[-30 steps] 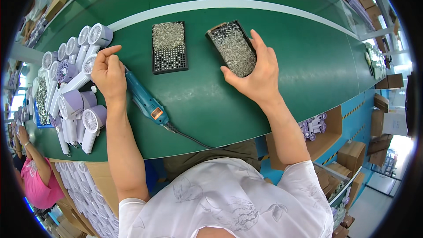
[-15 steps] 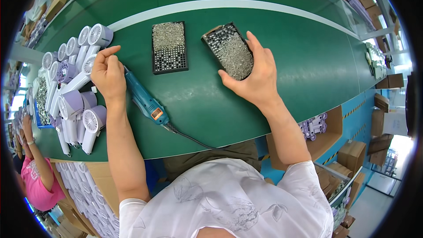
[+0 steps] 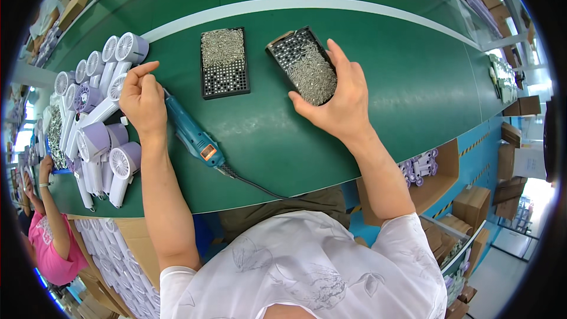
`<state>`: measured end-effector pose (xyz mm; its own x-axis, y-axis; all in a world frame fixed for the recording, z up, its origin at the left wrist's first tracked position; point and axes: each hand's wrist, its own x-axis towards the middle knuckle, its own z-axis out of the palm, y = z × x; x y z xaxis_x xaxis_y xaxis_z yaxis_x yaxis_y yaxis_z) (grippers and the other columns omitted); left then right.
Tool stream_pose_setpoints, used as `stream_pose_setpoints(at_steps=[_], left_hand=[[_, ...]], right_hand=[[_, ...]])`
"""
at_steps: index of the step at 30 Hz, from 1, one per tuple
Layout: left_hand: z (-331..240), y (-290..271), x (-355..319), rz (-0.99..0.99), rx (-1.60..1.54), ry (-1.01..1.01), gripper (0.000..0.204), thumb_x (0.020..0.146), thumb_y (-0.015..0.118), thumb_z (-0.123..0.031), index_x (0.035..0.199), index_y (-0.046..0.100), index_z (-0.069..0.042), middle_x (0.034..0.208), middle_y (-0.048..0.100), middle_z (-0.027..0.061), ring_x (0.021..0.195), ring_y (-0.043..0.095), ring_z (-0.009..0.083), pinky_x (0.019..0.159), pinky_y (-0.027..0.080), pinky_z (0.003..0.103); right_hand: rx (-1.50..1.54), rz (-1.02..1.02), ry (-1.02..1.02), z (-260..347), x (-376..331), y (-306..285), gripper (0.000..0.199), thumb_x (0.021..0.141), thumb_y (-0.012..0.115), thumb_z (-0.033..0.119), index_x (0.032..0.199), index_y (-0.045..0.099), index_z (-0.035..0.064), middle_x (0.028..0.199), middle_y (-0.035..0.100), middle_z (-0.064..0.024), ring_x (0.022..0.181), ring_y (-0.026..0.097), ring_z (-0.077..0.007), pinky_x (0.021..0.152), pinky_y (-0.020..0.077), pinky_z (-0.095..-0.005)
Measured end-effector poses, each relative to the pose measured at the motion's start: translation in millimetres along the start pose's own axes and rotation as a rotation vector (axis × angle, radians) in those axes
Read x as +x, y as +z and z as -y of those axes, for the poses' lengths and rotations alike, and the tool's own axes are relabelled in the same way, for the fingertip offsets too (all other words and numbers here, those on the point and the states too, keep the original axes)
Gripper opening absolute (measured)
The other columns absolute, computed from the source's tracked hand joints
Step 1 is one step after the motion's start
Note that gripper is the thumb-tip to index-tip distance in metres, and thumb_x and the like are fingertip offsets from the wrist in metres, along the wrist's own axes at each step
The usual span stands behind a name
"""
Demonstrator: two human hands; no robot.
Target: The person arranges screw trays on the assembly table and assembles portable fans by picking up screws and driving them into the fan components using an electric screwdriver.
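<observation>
My right hand [image 3: 342, 95] clasps the black tray [image 3: 289, 53] around its near end; the tray's long axis runs far-left, right of the second tray [image 3: 226, 80]. My left hand [image 3: 144, 100], farther off, is curled; from here I can't tell whether it pinches anything.

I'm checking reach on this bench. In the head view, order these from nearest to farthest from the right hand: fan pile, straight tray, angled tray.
1. Angled tray: within the right hand's grasp.
2. Straight tray: left of the angled tray.
3. Fan pile: farther left.
</observation>
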<state>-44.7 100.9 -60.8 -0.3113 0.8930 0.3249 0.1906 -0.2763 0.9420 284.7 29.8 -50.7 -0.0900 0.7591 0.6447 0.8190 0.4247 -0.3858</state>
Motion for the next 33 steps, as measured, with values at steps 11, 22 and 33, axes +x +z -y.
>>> stream_pose_setpoints(at_steps=[11, 22, 33], left_hand=[[-0.4, 1.5, -1.1, 0.005, 0.007, -0.002, 0.023, 0.091, 0.049, 0.003, 0.101, 0.07, 0.005, 0.06, 0.047, -0.0062, 0.051, 0.038, 0.0009, 0.047, 0.03, 0.021], [0.3, 1.2, -1.2, 0.011, -0.001, -0.001, 0.022, 0.092, 0.05, 0.002, 0.101, 0.07, 0.005, 0.061, 0.046, -0.0064, 0.051, 0.038, 0.001, 0.047, 0.03, 0.021], [0.4, 0.0, -0.8, 0.009, -0.001, 0.001, 0.021, 0.092, 0.05, 0.002, 0.101, 0.069, 0.005, 0.061, 0.047, -0.0063, 0.051, 0.039, 0.0008, 0.047, 0.03, 0.02]], right_hand=[[-0.005, 0.011, 0.004, 0.1, 0.4, -0.6, 0.096, 0.058, 0.091, 0.024, 0.138, 0.048, -0.0087, 0.093, 0.065, -0.0149, 0.082, 0.059, -0.0315, 0.075, 0.0512, -0.0419], [-0.013, 0.061, 0.058, 0.2, -1.5, -3.8, 0.099, 0.058, 0.092, 0.024, 0.142, 0.048, -0.0047, 0.111, 0.067, -0.0174, 0.089, 0.061, -0.0294, 0.08, 0.0533, -0.0399], [-0.052, 0.01, 0.045, -7.1, -2.4, -0.4, 0.097, 0.058, 0.091, 0.026, 0.139, 0.048, -0.0074, 0.094, 0.065, -0.0155, 0.083, 0.059, -0.0323, 0.075, 0.0511, -0.0423]])
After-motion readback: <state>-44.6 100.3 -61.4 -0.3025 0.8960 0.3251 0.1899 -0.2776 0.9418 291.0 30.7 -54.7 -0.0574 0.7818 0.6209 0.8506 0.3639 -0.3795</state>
